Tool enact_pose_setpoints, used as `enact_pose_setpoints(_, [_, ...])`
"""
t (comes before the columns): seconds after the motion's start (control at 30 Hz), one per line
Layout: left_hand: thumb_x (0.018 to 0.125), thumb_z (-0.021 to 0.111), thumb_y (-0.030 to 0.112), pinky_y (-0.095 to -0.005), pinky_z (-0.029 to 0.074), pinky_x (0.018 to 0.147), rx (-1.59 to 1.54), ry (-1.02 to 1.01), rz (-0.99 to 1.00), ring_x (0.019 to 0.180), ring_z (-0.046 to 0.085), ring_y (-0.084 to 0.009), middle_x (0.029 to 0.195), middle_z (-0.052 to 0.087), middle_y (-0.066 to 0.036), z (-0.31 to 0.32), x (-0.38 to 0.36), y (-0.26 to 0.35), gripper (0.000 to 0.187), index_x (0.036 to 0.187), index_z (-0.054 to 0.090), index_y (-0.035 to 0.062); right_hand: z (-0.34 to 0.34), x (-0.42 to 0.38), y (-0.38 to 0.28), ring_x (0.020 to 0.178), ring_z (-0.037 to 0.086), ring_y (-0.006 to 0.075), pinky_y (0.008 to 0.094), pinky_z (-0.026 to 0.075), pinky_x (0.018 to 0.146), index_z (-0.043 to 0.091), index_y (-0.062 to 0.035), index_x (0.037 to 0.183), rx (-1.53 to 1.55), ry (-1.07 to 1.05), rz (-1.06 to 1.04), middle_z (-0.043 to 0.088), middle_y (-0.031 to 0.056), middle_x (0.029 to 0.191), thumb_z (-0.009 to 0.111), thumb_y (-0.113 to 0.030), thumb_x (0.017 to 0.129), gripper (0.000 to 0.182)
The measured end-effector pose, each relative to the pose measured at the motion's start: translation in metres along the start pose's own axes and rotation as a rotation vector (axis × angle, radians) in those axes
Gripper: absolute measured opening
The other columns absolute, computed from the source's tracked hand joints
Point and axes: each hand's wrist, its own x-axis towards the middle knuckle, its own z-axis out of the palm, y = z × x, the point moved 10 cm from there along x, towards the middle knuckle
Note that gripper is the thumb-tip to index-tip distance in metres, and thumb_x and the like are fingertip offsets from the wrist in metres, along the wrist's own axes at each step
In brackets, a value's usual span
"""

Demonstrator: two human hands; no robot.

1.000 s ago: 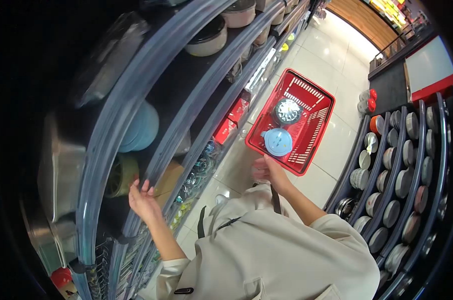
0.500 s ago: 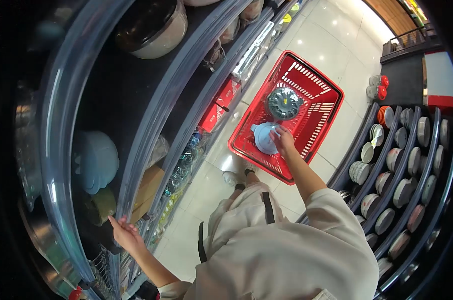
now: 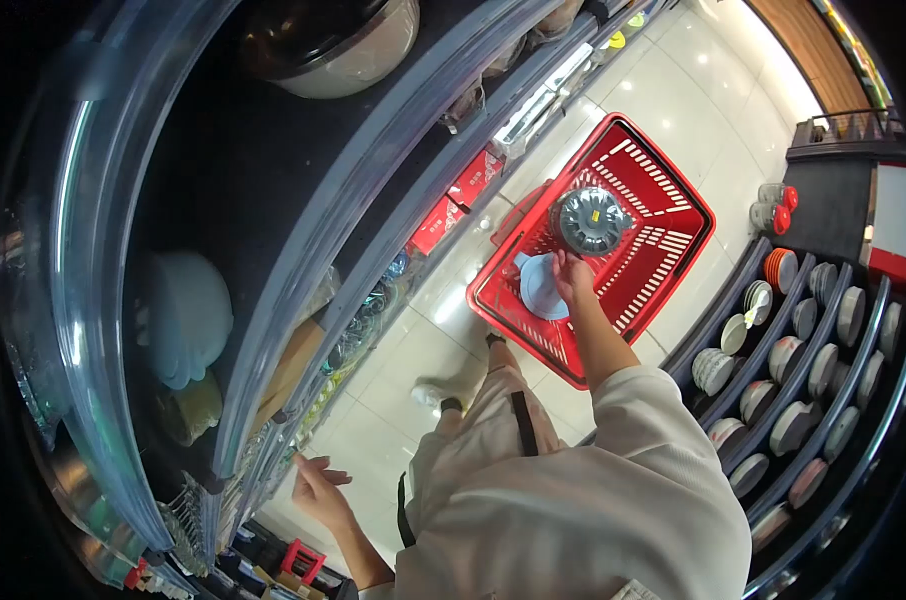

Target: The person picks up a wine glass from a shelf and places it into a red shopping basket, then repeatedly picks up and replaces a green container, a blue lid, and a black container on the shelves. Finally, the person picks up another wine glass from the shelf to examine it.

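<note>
Right hand: reaches into the red plastic shopping basket on the floor, fingers apparently resting on the pale blue round lid; grip unclear. Grey domed lid alongside. Left hand: open, empty, near the shelf edge.

The left hand has come off the shelf rail it was touching and now hangs free beside it, fingers loosely spread. The right hand, which a second ago hovered short of the red basket, has reached inside and now lies on the pale blue lid, just below the grey lid.
</note>
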Motion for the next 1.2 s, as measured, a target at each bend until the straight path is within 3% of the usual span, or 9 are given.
enact_pose_setpoints(0.17, [0.097,0.047,0.029,-0.0245,0.046,0.040,-0.066,-0.147,-0.030,0.043,0.057,-0.0149,0.061,0.059,-0.012,0.032,-0.023,0.000,0.046,0.069,0.057,-0.0058,-0.012,-0.008,-0.009,0.089,0.059,0.0182,0.0306,0.051,0.084,0.050,0.0027,0.104,0.058,0.100,0.055,0.059,0.0110,0.098,0.044,0.004,0.088,0.017])
enact_pose_setpoints(0.37, [0.096,0.047,0.020,-0.0260,0.049,0.043,-0.170,-0.414,-0.009,0.050,0.059,-0.0151,0.072,0.061,-0.014,0.084,-0.051,-0.002,0.039,0.074,0.060,-0.0091,-0.002,-0.045,-0.015,0.082,0.060,0.0147,0.0302,0.052,0.082,0.054,-0.0010,0.101,0.196,-0.067,0.128,0.062,0.0076,0.091,0.049,0.002,0.088,0.015])
enact_pose_setpoints(0.57, [0.092,0.055,0.013,-0.0257,0.051,0.055,-0.155,-0.764,0.164,0.060,0.062,-0.0159,0.077,0.064,-0.012,0.149,-0.087,0.024,0.024,0.081,0.064,-0.0070,0.032,-0.172,-0.012,0.070,0.056,0.0113,0.0276,0.049,0.074,0.054,-0.0058,0.103,-0.060,-0.375,0.110,0.059,0.0038,0.086,0.050,0.006,0.082,0.024])
enact_pose_setpoints(0.67, [0.088,0.061,0.012,-0.0266,0.051,0.068,-0.128,-0.902,0.399,0.078,0.064,-0.0206,0.087,0.065,-0.010,0.161,-0.104,0.050,0.016,0.090,0.066,-0.0025,0.035,-0.232,0.013,0.078,0.055,0.0116,0.0284,0.046,0.078,0.049,-0.0099,0.113,-0.383,-0.421,0.178,0.053,0.0017,0.094,0.051,0.007,0.077,0.039])
enact_pose_setpoints(0.77, [0.080,0.070,0.011,-0.0354,0.046,0.091,-0.242,-0.867,0.436,0.113,0.052,-0.0261,0.123,0.050,-0.016,0.151,-0.105,0.079,0.044,0.120,0.053,-0.0011,0.052,-0.295,0.051,0.074,0.054,0.0122,0.0287,0.046,0.072,0.048,-0.0081,0.112,-0.465,-0.593,0.308,0.053,0.0042,0.093,0.053,0.010,0.073,0.044])
enact_pose_setpoints(0.8, [0.080,0.070,0.011,-0.0354,0.046,0.091,-0.245,-0.798,0.420,0.113,0.052,-0.0261,0.123,0.050,-0.016,0.141,-0.097,0.082,0.044,0.120,0.053,-0.0011,0.053,-0.311,0.065,0.074,0.056,0.0132,0.0300,0.047,0.072,0.049,-0.0055,0.112,-0.517,-0.632,0.344,0.055,0.0059,0.095,0.050,0.010,0.075,0.040])
enact_pose_setpoints(0.87, [0.074,0.077,0.017,-0.0388,0.039,0.100,-0.315,-0.813,0.528,0.129,0.036,-0.0292,0.139,0.033,-0.017,0.125,-0.094,0.095,0.077,0.137,0.036,0.0026,0.060,-0.345,0.086,0.076,0.058,0.0150,0.0309,0.048,0.072,0.053,-0.0017,0.108,-0.581,-0.644,0.372,0.060,0.0081,0.098,0.047,0.009,0.079,0.032])
enact_pose_setpoints(1.0, [0.070,0.079,0.020,-0.0402,0.035,0.102,-0.283,-0.602,0.607,0.130,0.034,-0.0296,0.138,0.034,-0.018,0.076,-0.071,0.092,0.089,0.140,0.028,0.0016,0.064,-0.384,0.132,0.077,0.059,0.0155,0.0302,0.049,0.073,0.061,-0.0006,0.095,-0.862,-0.804,0.456,0.064,0.0071,0.089,0.051,0.004,0.083,0.016])
enact_pose_setpoints(1.2, [0.072,0.076,0.015,-0.0383,0.039,0.098,-0.583,-0.324,0.440,0.117,0.045,-0.0273,0.130,0.040,-0.017,0.002,-0.036,0.009,0.080,0.136,0.030,-0.0005,0.085,-0.430,0.199,0.079,0.058,0.0145,0.0298,0.048,0.075,0.059,0.0005,0.104,-1.324,-1.048,0.313,0.062,0.0058,0.092,0.048,-0.001,0.090,0.018])
